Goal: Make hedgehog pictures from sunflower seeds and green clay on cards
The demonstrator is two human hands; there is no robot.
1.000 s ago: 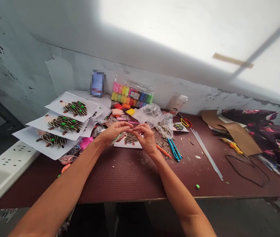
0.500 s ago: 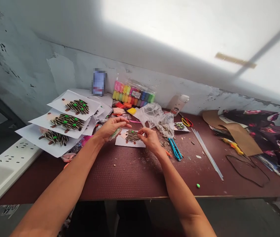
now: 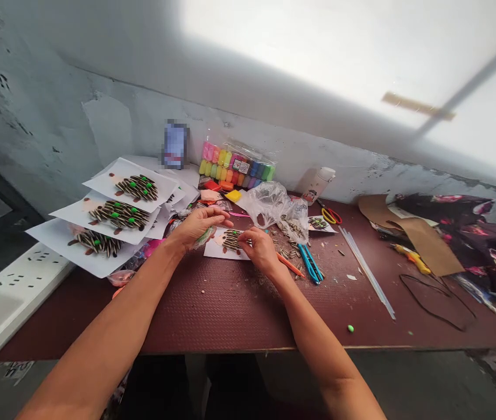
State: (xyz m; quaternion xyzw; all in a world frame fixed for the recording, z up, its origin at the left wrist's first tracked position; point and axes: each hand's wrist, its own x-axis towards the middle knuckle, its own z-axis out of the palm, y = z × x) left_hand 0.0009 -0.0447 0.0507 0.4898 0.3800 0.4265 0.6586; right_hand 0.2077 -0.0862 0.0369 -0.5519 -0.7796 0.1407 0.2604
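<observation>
A white card (image 3: 213, 252) with a hedgehog picture lies on the table, its back covered in striped sunflower seeds (image 3: 231, 240) with a green dot near the top. My right hand (image 3: 261, 251) is over the card's right side, fingertips pinched together at the seeds; whatever they hold is too small or hidden to make out. Left of the card, my left hand (image 3: 196, 226) is curled around a small clear packet (image 3: 205, 237) with something green in it. The orange pen-like stick (image 3: 290, 265) and a blue utility knife (image 3: 310, 264) lie to the right.
Stacked hedgehog cards (image 3: 70, 224) stand at left beside a white power strip (image 3: 33, 286). Behind are a bag of coloured clay (image 3: 237, 166), a plastic bag of seeds (image 3: 294, 221) and a white bottle (image 3: 319, 184). Scissors (image 3: 331, 216), glue sticks (image 3: 368, 271) and a glue gun (image 3: 412, 258) lie right.
My right hand has moved slightly left over the seed-covered part of the card, uncovering more of the orange stick. My left hand stays almost still.
</observation>
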